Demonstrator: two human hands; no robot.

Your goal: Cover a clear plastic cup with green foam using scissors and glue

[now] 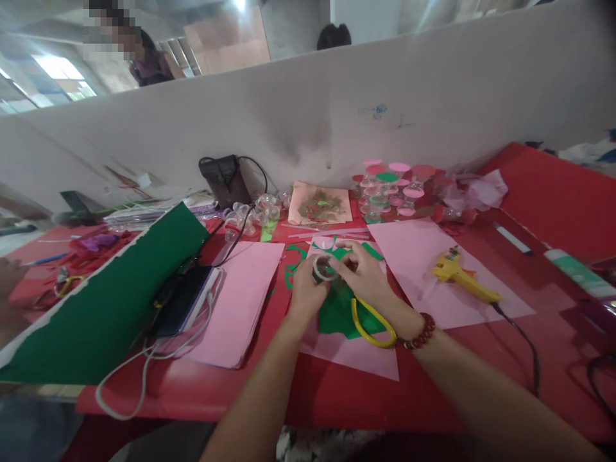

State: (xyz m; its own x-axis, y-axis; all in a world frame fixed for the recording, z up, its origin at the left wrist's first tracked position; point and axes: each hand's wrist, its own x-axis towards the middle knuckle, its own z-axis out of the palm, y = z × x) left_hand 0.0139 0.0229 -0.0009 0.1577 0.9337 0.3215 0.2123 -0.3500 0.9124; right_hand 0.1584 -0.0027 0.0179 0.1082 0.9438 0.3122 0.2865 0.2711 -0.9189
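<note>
My left hand [308, 282] is wrapped round a small clear plastic cup [326, 268], its round rim turned up towards me. From the other side, the bent fingers of my right hand [362, 274] pinch at the cup's rim; its fingertips are partly hidden. Beneath both hands lies a cut sheet of green paper [337, 316] on pink paper [370, 364]. Scissors with yellow handles [373, 330] rest under my right wrist, their blades out of sight. Green paper offcuts [290, 274] lie just beyond my left hand.
A yellow glue gun [464, 277] lies on pink paper at right, its cord trailing forward. Stacked clear pieces with coloured discs [385, 186] stand behind. At left are a phone [183, 301], a white cable [144, 378] and an upright green board [110, 308]. A person's hand shows at far left.
</note>
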